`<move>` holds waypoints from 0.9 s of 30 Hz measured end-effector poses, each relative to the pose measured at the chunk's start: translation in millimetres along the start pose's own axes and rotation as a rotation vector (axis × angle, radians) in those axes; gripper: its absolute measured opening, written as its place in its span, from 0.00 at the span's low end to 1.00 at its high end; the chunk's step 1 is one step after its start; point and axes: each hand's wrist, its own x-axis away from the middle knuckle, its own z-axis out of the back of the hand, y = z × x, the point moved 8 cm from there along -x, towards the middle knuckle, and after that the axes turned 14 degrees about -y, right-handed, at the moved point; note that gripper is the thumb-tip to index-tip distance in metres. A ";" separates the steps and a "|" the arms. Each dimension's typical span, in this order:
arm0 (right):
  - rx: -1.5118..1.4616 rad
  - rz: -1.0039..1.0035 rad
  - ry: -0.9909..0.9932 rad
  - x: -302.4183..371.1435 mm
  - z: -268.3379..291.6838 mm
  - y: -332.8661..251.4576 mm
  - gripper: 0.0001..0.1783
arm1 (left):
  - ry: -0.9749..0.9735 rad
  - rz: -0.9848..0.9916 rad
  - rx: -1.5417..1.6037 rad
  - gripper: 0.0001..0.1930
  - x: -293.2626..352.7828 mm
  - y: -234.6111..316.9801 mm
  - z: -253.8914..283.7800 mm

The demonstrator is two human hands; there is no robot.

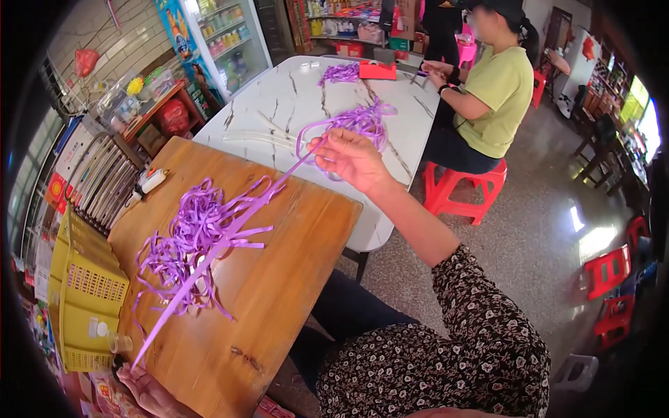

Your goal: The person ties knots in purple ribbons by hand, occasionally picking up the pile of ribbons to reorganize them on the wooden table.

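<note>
A long purple ribbon point(196, 276) stretches slantwise above the wooden table between my two hands. My right hand point(354, 161) pinches its far end between thumb and fingers, raised over the edge of the white table. Low at the left, beside the wooden table's near corner, my left hand point(150, 393) holds the other end at the fingertips. Under the taut strip lies a tangled heap of purple ribbons point(191, 226) on the wood. Another bunch of purple ribbons point(359, 125) rests on the white table just beyond my right hand, a loop hanging close to it.
A yellow plastic basket point(90, 292) stands along the wooden table's point(279, 279) left side. A glue gun point(152, 181) lies near the far left edge. Across the marbled white table point(279, 90), a person point(498, 97) sits on a red stool point(465, 187); a red box point(378, 70) is at its far end.
</note>
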 end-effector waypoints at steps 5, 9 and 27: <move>-0.149 0.029 -0.015 1.9 -6.0 1.6 0.08 | 0.048 -0.042 -0.406 0.17 3.1 0.6 3.3; -0.238 0.061 -0.331 -19.2 -23.2 10.9 0.15 | 0.112 0.170 -0.736 0.25 16.3 -24.4 -8.5; 0.496 -0.077 -0.689 24.2 -245.2 146.6 0.16 | -0.016 0.260 -0.704 0.08 17.7 -142.6 -66.9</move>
